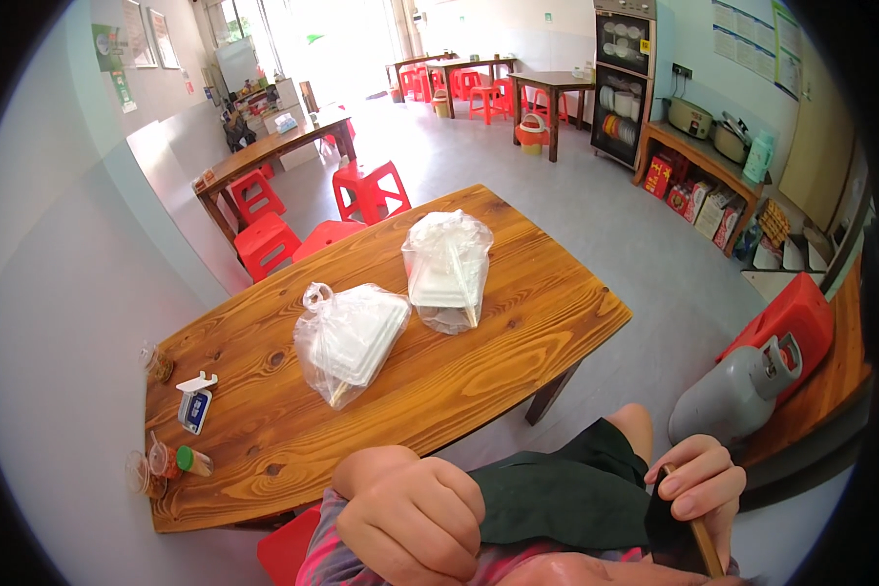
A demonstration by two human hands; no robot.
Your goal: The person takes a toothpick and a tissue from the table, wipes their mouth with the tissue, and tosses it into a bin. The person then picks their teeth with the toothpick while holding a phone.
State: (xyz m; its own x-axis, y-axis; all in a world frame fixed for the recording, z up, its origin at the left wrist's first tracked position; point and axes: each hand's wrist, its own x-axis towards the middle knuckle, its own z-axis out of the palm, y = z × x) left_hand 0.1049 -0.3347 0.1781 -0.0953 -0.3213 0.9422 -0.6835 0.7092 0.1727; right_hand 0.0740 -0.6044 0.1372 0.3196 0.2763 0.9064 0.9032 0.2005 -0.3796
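My left hand (414,516) is a loosely curled fist near the table's front edge, low in the view, with nothing visible in it. At the lower right my right hand (703,476) holds a smartphone (670,524) with a dark face and gold-coloured edge. On the wooden table (513,351) are two clear plastic bags with white foam food boxes inside. One bag (351,337) is knotted and lies tilted left of centre; the other bag (448,271) sits farther back. Each seems to contain thin wooden sticks, perhaps chopsticks.
Spice jars (194,461) and a small blue-and-white stand (195,410) are at the table's left end. Red plastic stools (370,192) stand behind it. On the right are a grey gas cylinder (725,395), a dish cabinet (619,88) and a shelf (703,157) with cookers.
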